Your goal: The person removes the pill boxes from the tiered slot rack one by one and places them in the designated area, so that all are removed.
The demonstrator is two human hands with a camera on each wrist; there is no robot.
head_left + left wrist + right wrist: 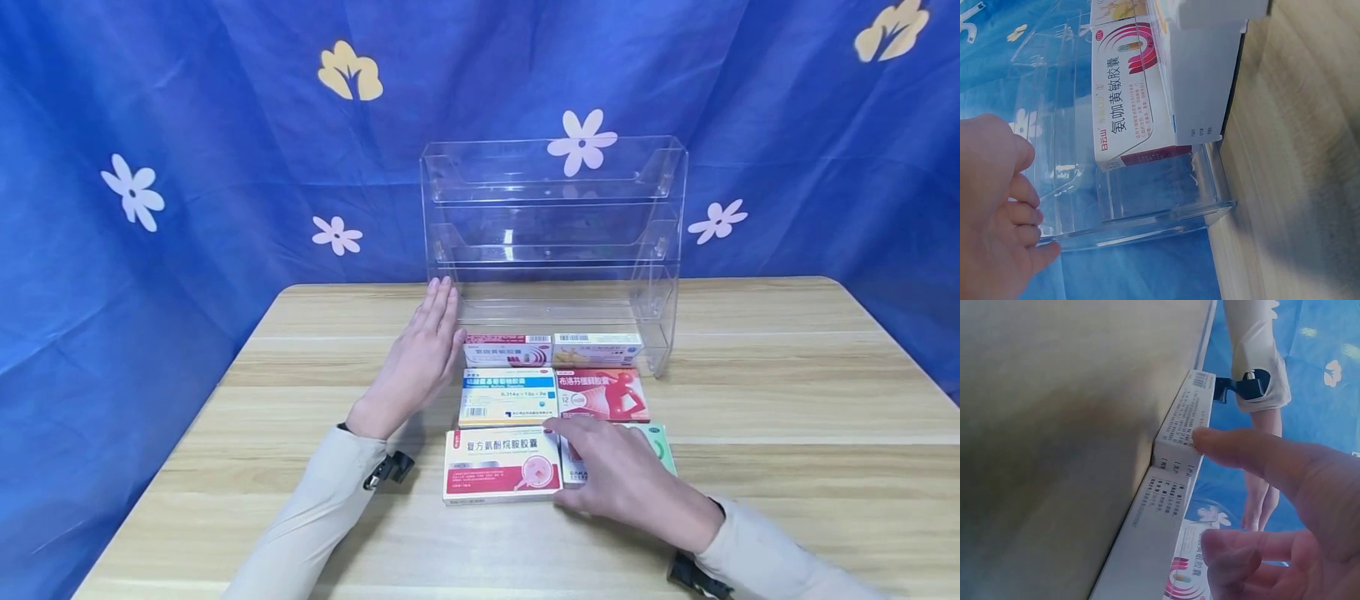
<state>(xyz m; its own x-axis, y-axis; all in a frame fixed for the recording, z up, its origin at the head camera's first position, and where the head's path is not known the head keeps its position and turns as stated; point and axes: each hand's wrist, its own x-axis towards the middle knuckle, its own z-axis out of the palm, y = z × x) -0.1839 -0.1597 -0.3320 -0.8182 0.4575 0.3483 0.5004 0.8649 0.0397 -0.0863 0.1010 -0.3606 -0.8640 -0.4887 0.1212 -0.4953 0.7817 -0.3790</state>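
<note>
Resting straight-fingered beside the rack point(555, 254), the left hand point(416, 354) is unoccupied. Two boxes point(507, 353) are racked beyond the right hand point(622, 467); four boxes point(509, 398) remain unracked near it, the red-and-white box point(495, 467) being spanned, grip uncertain.

The head view is looking forward and down from above and behind the left hand point(411, 371) and right hand point(618, 467), sitting farther off and taking in both. Turned sideways, the left wrist view is facing closely past the left fingers point(1025, 215) into the clear rack point(555, 257). The right wrist view, also sideways, is peering closely past the right thumb point(1254, 450) toward the left sleeve point(1250, 337). All three are sharing the pink-ringed box point(1125, 94) beside the left hand.
</note>
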